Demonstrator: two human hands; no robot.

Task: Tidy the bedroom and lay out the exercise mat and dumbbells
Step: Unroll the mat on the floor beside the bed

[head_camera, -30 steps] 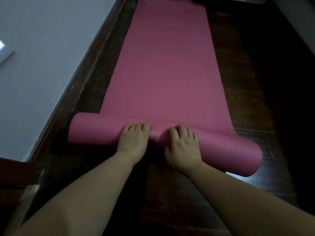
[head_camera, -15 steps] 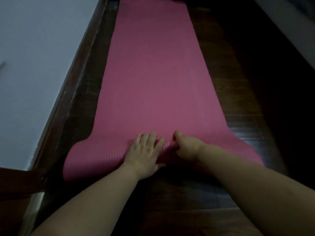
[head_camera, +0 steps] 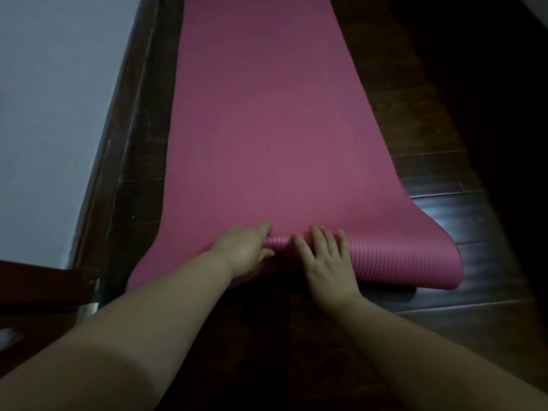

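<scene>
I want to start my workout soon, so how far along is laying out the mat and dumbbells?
Most of the ribbed pink foam mat lies flat on the dark wooden floor. In hand: the left hand and right hand press its curled near end. Left: flattening that end and fetching the dumbbells, which aren't in view.

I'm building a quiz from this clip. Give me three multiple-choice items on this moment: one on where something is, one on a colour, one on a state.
1. Where do both hands rest?
A. on the mat's near curled end
B. on the white wall
C. on the bare floor

2. What colour is the mat?
A. blue
B. pink
C. green

3. How does the mat lie?
A. fully rolled up
B. folded in half
C. mostly unrolled, near end curled

Key:
1 A: the left hand and right hand lie on the curl.
2 B: the mat is pink.
3 C: it lies flat along the dark wood floor, except the near end.
</scene>
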